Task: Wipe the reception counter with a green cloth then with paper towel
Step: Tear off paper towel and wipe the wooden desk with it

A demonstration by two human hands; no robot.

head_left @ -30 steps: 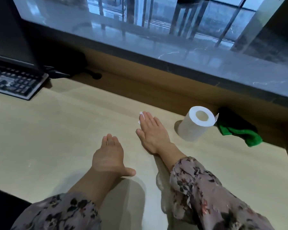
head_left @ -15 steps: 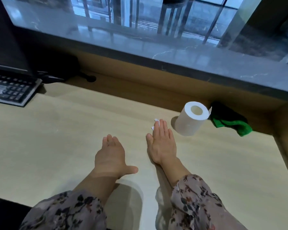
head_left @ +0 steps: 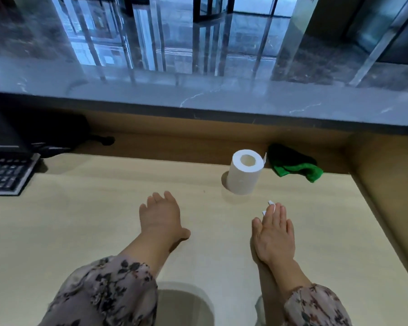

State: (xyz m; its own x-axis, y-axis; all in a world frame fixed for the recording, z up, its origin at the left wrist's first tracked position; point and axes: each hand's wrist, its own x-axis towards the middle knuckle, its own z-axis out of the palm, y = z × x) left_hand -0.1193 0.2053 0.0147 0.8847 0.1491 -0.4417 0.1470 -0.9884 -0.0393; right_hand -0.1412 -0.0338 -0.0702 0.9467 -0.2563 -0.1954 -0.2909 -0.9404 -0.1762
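My right hand (head_left: pixel 274 234) lies flat, palm down, on the pale wooden counter (head_left: pixel 92 231), pressing a small piece of white paper towel (head_left: pixel 270 204) whose corners peek out past the fingertips. It rests in front of and slightly right of the upright paper towel roll (head_left: pixel 245 171). The crumpled green cloth (head_left: pixel 295 167) lies right of the roll, against the back wall, apart from both hands. My left hand (head_left: pixel 160 216) rests palm down on the counter left of the roll, holding nothing.
A black keyboard (head_left: pixel 5 175) sits at the left edge, with a dark monitor base and cable behind it. A raised grey marble ledge (head_left: pixel 222 100) runs along the back. A wooden side wall (head_left: pixel 386 184) closes the counter on the right.
My right hand has slid with the paper piece to the right and toward me, from left of the roll to in front of it. My left hand has stayed in place.
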